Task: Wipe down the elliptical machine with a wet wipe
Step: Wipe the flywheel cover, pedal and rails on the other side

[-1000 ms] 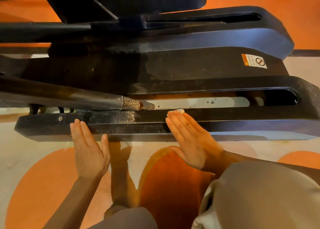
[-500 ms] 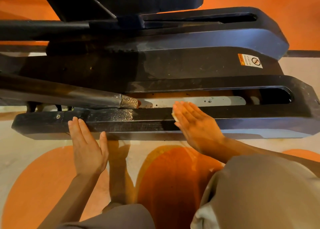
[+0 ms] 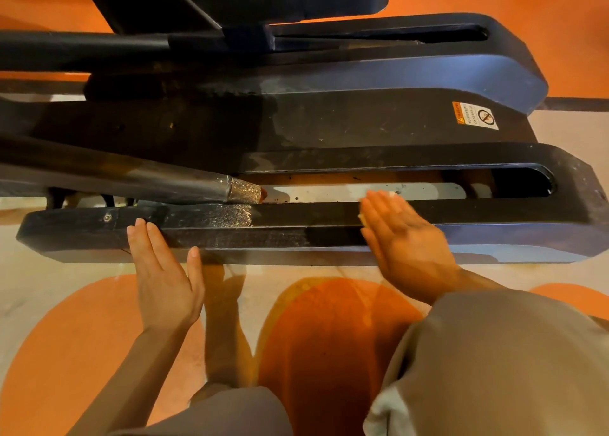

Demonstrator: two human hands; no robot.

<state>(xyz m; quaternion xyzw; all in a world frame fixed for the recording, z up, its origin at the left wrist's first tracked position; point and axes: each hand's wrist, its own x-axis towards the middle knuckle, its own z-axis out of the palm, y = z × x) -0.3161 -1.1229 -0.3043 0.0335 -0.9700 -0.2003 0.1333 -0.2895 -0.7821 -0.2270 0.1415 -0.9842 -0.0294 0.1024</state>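
Right hand lies flat, fingers straight, pressing a wet wipe onto the top of the near rail of the elliptical machine; only a pale edge of the wipe shows at the thumb side. The rail's long axis runs crosswise to the fingers, extending to either side of the hand. Left hand rests open-fingered against the same rail, well apart, holding nothing. Judgement: the right hand does the wiping; the dusty stretch lies between the hands.
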